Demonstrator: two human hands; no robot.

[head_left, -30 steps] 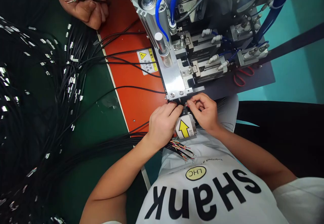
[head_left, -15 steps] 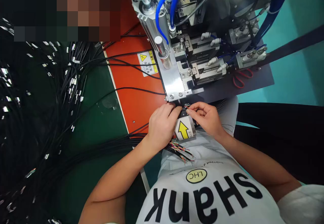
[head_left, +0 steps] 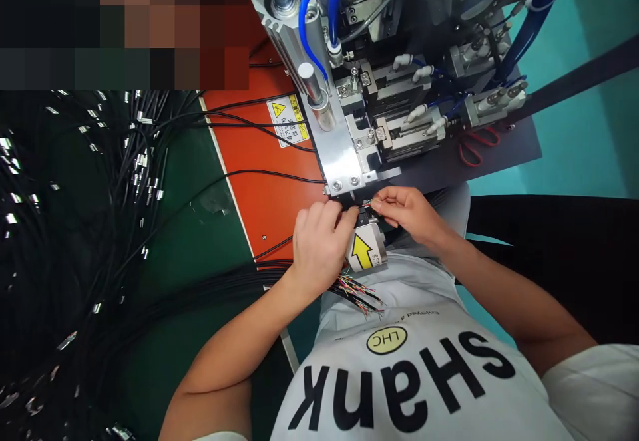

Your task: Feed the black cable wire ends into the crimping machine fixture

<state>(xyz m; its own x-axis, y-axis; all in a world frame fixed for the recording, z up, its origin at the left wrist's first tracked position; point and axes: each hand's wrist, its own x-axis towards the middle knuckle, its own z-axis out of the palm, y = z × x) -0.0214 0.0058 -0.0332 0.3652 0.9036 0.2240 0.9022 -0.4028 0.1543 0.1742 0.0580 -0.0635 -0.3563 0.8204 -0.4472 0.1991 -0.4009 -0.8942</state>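
At the front edge of the machine, my left hand (head_left: 319, 241) is closed, its thumb and fingertips on a black cable mostly hidden under the hand. Fine coloured wires (head_left: 367, 203) come out by the left thumb tip. My right hand (head_left: 407, 211) pinches the ends of these wires between thumb and fingertips. Just below sits a metal block with a yellow arrow label (head_left: 367, 248). Beneath my left wrist lies a bundle of black cables with stripped coloured wire ends (head_left: 359, 293), reaching over my lap.
A machine with a metal cylinder (head_left: 294, 35), a flat steel plate (head_left: 337, 155) and blue air hoses (head_left: 305, 22) stands ahead on an orange base (head_left: 269, 208). Many black cables with shiny ends (head_left: 142, 161) cover the green table at left. Red-handled scissors (head_left: 469, 151) lie at right.
My right hand has moved slightly up and forward, with the wires at its fingertips now stretched more level towards the left thumb. The left hand stays nearly in place. The view has shifted a little.
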